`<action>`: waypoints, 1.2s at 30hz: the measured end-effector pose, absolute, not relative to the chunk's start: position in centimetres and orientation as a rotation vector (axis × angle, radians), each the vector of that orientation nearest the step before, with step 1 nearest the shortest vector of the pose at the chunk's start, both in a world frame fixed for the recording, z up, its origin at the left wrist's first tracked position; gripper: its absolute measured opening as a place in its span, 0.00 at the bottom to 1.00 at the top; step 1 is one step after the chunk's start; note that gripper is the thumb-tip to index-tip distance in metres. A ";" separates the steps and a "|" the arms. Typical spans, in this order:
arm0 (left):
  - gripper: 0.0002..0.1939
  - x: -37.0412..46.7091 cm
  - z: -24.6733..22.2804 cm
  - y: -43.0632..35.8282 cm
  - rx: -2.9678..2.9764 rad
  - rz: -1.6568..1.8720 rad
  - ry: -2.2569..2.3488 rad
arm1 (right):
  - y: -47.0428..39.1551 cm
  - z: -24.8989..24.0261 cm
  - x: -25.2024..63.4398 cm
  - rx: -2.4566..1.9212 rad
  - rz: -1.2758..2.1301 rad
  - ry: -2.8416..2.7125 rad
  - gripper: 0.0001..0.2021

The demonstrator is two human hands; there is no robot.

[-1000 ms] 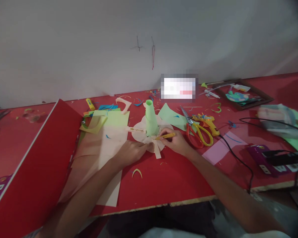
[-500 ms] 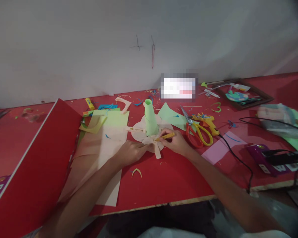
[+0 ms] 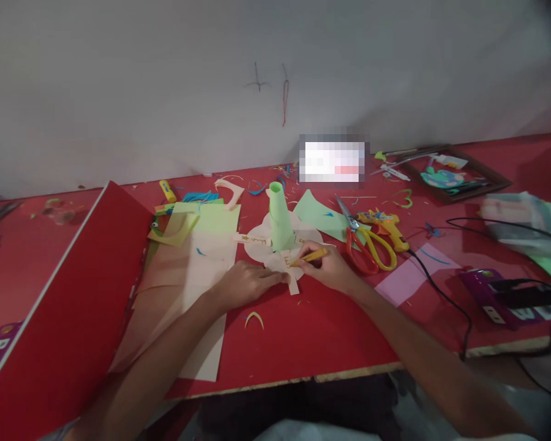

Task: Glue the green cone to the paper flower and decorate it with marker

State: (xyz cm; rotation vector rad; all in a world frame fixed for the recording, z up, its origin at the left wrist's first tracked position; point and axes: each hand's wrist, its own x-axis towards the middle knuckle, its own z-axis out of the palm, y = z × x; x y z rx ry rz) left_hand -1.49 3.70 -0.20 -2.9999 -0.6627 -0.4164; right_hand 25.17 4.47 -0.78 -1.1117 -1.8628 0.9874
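My right hand (image 3: pixel 327 267) grips a yellow pen (image 3: pixel 313 256), its tip at a cream paper strip (image 3: pixel 294 285) that bears drawn letter-like marks. The strip lies across a cream flower-shaped paper base (image 3: pixel 256 250), its end past the front edge. Fingers stretched, my left hand (image 3: pixel 248 284) rests at the base's front edge, fingertips against the paper by the strip. From the base rises a light green paper tube (image 3: pixel 280 220), upright and open at the top. Another marked strip (image 3: pixel 252 238) reaches out to the left.
To the right lie scissors (image 3: pixel 366 239), a yellow glue gun (image 3: pixel 389 228) with a black cable, pink paper (image 3: pixel 416 274) and a purple power strip (image 3: pixel 487 294). A red board (image 3: pixel 68 306) stands at the left beside cream sheets (image 3: pixel 202 349). A brown tray (image 3: pixel 480 187) sits at the back right.
The pen tip has shifted slightly right, and marks on the front strip show more plainly. My left fingertips have slid a little down and right along the paper.
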 end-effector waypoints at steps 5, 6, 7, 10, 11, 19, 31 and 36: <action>0.18 -1.5 -0.2 3.7 -3.000 -0.437 -0.654 | 4.4 -0.9 25.3 -1.093 1.037 -1.902 0.04; 0.18 -1.4 -0.2 3.7 -3.003 -0.429 -0.650 | 4.4 -0.9 25.4 -1.097 1.033 -1.899 0.04; 0.18 -1.4 -0.2 3.7 -3.007 -0.421 -0.650 | 4.4 -0.9 25.4 -1.105 1.023 -1.885 0.04; 0.18 -1.4 -0.1 3.7 -3.010 -0.408 -0.655 | 4.2 -0.8 25.6 -1.113 1.026 -1.815 0.04; 0.18 -1.4 -0.2 3.7 -3.007 -0.412 -0.652 | 4.1 -0.7 25.7 -1.106 1.059 -1.801 0.04; 0.20 -1.6 -0.5 3.8 -3.032 -0.420 -0.588 | 3.7 -0.7 25.5 -1.110 1.192 -1.882 0.02; 0.19 -1.5 -0.2 3.6 -3.019 -0.442 -0.587 | 3.7 -0.6 25.6 -1.130 1.141 -1.917 0.03; 0.19 -1.5 -0.4 3.7 -3.034 -0.446 -0.589 | 3.8 -0.5 25.6 -1.122 1.092 -1.909 0.03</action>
